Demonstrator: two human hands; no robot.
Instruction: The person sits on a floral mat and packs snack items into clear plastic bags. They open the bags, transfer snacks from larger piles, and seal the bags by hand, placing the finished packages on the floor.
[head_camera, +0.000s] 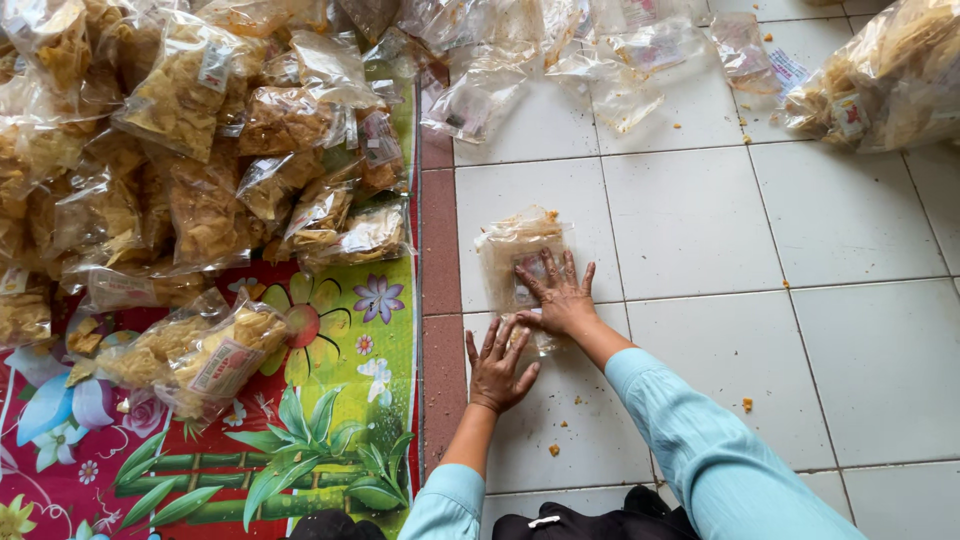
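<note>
While both hands press flat, fingers spread, the right hand (560, 297) and left hand (497, 358) flatten a clear snack bag (520, 262) on the tiled floor (700, 220); filled bags (200, 150) crowd the floral mat (330, 400), and seemingly empty bags (560, 50) wait.

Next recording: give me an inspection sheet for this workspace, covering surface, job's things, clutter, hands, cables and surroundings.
Surface: white tiled floor with a dark red tile strip; crumbs scattered on it.
Job's things: one clear plastic bag of chips lying flat on the tiles.
Clutter: empty clear bags strewn at the top; a heap of filled chip bags on the flowered mat; a large filled sack at upper right.
Hands: left hand flat, fingers spread, at the bag's lower end; right hand flat on top of the bag, pressing; neither has a closed grip.
Cables: nothing seen.
Surroundings: light blue sleeves and a dark garment at the bottom edge; no other person seen.
</note>
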